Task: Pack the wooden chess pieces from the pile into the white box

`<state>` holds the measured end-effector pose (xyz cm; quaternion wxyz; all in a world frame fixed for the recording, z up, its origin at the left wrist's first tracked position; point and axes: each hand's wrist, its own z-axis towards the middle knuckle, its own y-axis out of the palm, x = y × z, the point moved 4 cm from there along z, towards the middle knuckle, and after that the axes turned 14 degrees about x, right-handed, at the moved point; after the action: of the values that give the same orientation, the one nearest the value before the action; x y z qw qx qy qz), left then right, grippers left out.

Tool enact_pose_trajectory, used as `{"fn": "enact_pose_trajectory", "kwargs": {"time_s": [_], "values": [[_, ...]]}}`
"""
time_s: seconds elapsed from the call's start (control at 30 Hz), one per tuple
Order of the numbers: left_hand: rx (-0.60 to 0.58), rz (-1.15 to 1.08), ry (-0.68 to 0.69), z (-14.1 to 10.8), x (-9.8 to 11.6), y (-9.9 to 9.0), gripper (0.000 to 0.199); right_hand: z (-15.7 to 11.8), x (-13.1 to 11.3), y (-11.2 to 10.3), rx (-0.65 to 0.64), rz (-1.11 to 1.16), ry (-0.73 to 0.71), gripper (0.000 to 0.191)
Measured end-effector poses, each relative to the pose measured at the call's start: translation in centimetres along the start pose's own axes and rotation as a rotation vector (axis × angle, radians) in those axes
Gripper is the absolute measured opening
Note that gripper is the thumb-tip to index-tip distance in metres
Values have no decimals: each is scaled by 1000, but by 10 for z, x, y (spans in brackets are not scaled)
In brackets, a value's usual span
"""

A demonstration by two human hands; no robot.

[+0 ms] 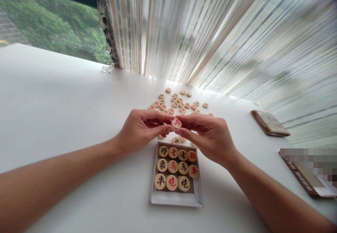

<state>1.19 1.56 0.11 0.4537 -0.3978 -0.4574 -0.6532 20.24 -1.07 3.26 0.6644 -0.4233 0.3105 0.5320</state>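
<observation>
Between the fingertips of both hands is a round wooden Chinese chess piece point(176, 122) with a red character facing me. My left hand point(147, 126) pinches its left edge, and my right hand point(206, 131) pinches its right edge. Just below them on the table lies a shallow light-coloured box point(181, 198), holding several chess pieces point(173, 166) in three rows, face up with red or black characters. Its bottom row has a bare space at the right. Beyond my hands, many loose chess pieces point(175, 104) are scattered, some hidden behind my fingers.
The white table point(65, 120) reaches to the window. A string curtain point(171, 29) hangs along its far side, with clear beads point(107, 68) at its left end. To the right lie a brown box point(270, 123) and another brown-edged item point(297, 173), partly blurred out.
</observation>
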Motion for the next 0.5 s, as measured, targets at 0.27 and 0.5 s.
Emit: {"fn": "enact_pose_trajectory", "kwargs": {"time_s": [0.27, 0.5], "values": [[0, -29, 28, 1, 2, 1, 22, 1, 0, 1, -12, -28, 35, 26], [-22, 37, 30, 0, 2, 0, 14, 1, -1, 2, -81, -116, 83, 25]]}}
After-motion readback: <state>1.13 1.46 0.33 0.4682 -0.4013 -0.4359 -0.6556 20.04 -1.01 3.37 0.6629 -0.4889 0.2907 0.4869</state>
